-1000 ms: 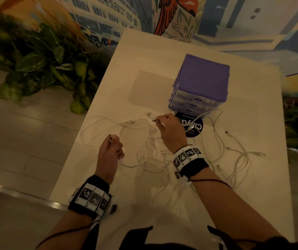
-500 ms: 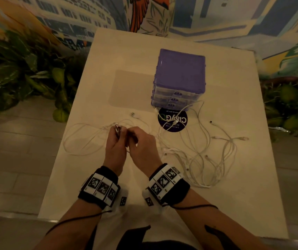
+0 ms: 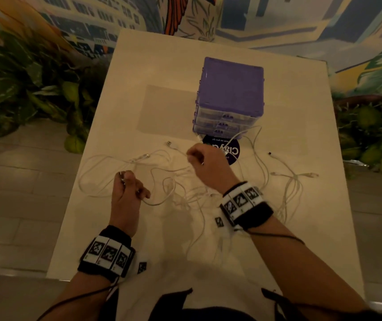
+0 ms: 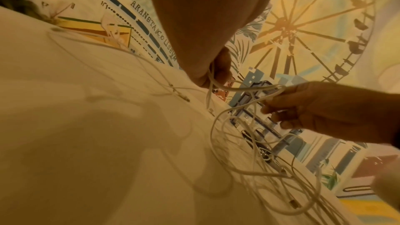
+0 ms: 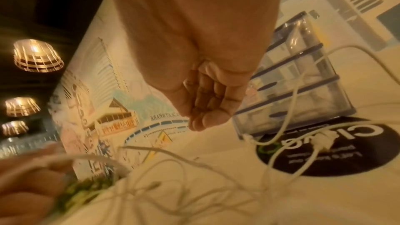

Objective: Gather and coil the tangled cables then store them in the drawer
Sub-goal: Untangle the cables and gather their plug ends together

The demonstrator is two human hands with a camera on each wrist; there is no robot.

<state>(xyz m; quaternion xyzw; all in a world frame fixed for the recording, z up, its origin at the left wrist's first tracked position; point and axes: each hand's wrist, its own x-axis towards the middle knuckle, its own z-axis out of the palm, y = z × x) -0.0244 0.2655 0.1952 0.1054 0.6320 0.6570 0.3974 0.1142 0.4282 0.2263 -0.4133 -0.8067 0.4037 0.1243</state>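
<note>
My left hand (image 3: 127, 193) is in the lower left of the head view, above the white table (image 3: 153, 66). Its fingers are curled around a white cable (image 4: 213, 81), and a metal plug end sticks out above my knuckles. My right hand (image 3: 206, 165) is near the middle of the frame, raised a little. Its fingers are bent, and in the left wrist view a strand of the same cable lies over the fingertips (image 4: 270, 107). The other tangled cables (image 3: 287, 188) lie spread on the table, mostly at the right and between my hands. The purple drawer unit (image 3: 230, 89) stands in the upper middle, its drawers closed. A black round sticker (image 3: 233, 151) lies just in front of it.
</note>
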